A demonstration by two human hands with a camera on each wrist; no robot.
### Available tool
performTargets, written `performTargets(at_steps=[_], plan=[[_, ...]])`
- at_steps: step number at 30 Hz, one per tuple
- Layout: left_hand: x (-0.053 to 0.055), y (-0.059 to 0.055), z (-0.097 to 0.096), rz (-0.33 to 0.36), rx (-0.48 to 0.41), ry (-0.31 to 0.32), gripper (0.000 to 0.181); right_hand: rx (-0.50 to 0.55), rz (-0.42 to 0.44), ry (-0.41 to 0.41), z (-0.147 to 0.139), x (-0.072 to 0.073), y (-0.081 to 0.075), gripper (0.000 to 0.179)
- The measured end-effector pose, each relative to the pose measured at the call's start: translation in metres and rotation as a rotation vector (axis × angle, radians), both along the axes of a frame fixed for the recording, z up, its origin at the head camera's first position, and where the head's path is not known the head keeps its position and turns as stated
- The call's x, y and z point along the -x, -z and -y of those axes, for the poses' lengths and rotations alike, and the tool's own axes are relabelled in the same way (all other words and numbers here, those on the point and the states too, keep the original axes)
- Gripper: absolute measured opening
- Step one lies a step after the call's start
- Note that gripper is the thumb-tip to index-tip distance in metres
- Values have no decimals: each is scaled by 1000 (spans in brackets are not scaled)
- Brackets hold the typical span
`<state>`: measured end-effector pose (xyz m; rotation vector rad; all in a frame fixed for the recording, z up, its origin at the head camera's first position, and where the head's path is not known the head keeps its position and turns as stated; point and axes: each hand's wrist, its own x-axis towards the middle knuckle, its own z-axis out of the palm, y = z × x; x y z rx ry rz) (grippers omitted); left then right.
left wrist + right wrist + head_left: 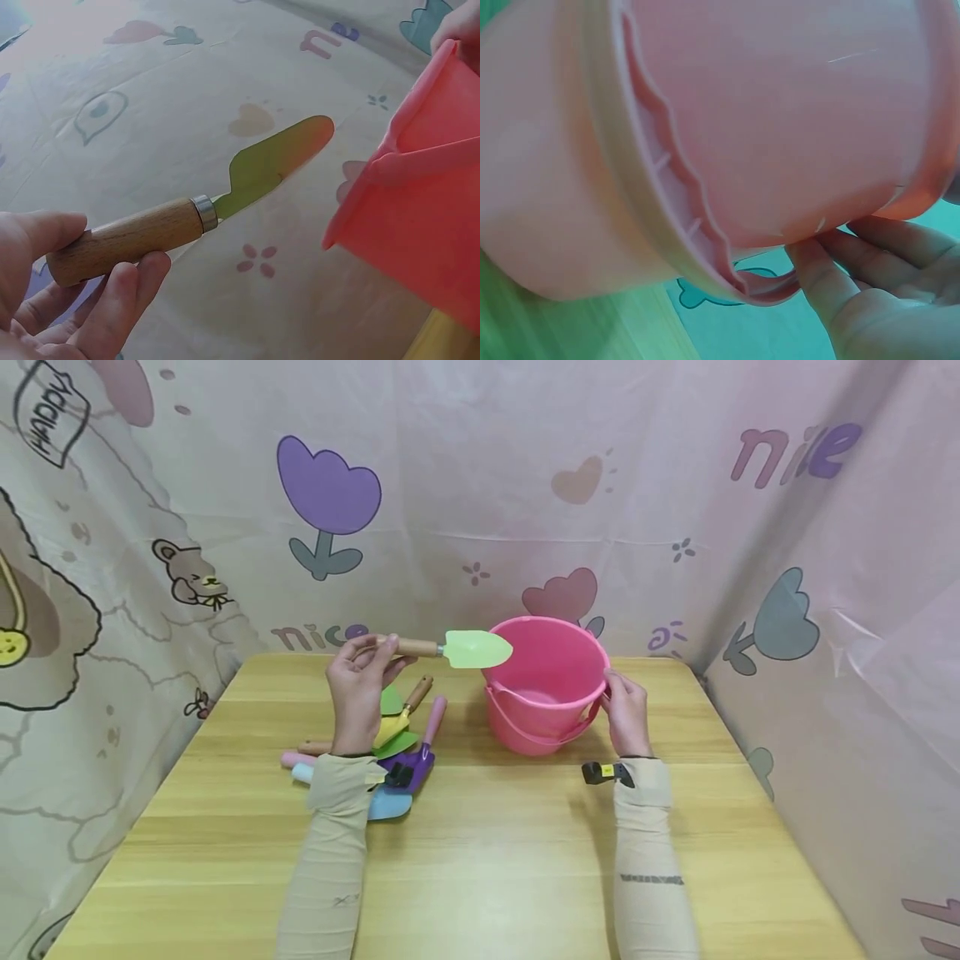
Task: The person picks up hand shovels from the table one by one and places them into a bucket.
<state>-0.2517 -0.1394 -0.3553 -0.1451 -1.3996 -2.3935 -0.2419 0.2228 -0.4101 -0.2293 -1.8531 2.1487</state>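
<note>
A small trowel with a light green blade and a wooden handle is held up level by my left hand, thumb and fingers pinching the handle's end. Its blade points right, and its tip overlaps the near left rim of a pink bucket in the head view; the left wrist view shows a gap between them. My right hand grips the bucket's right rim. The bucket stands on the table with its handle hanging down the front. In the right wrist view the fingers lie against the bucket's side.
Several more garden tools lie piled under my left arm: a purple trowel with a pink handle, a yellow tool with a wooden handle, a blue one and green blades. The wooden table meets a printed curtain behind.
</note>
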Motion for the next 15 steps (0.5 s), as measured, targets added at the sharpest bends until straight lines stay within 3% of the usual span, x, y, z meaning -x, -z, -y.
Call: performTargets(at_steps=[6, 15], plan=[[4, -3, -16, 39, 90, 17, 21, 4, 13, -18, -2, -2, -2, 46], [8, -7, -37, -20, 248, 44, 41, 33, 15, -7, 0, -4, -4, 45]])
